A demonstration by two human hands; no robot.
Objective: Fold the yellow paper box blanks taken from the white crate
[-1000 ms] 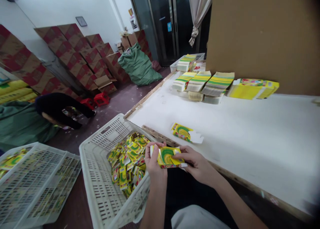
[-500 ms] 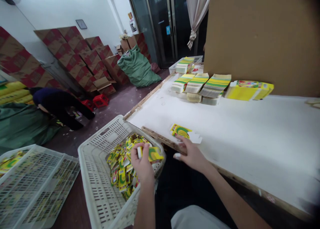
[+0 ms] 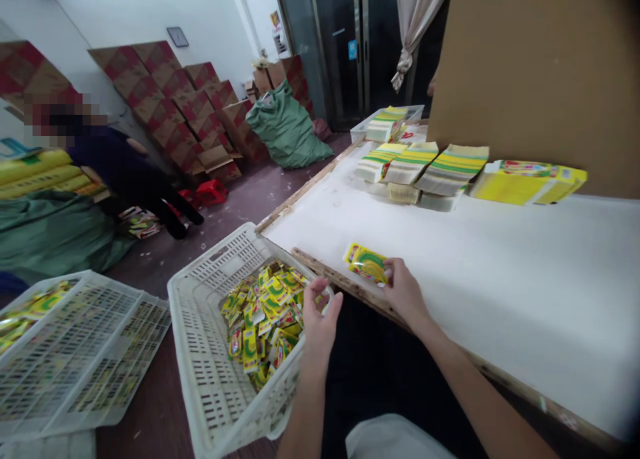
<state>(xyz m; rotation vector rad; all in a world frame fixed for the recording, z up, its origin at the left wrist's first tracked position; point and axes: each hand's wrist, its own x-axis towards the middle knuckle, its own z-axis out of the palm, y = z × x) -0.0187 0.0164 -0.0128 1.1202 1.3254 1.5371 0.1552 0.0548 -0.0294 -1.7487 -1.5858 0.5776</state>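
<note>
My left hand (image 3: 320,315) is empty, its thumb and fingers apart, over the near right rim of a white plastic basket (image 3: 197,372). Inside that basket lies a heap of small yellow and green cartons (image 3: 273,299). At the table's front edge, my right hand (image 3: 406,292) pinches the right end of a small yellow carton (image 3: 367,262) with a green curved band. The carton lies at a slant, on or just above the white tabletop (image 3: 475,272). My fingers hide its right end.
Stacks of flat yellow cartons (image 3: 453,169) stand at the table's back, beside a larger yellow block (image 3: 530,182) and a brown board (image 3: 520,79). A second crate (image 3: 95,365) is at left. A person (image 3: 117,155) stands near green sacks (image 3: 55,232). Cardboard boxes (image 3: 155,92) line the wall.
My left hand has let go of its small carton and moved right. My right hand has closed on the carton on the table. The person at left has straightened up; the view has shifted slightly.
</note>
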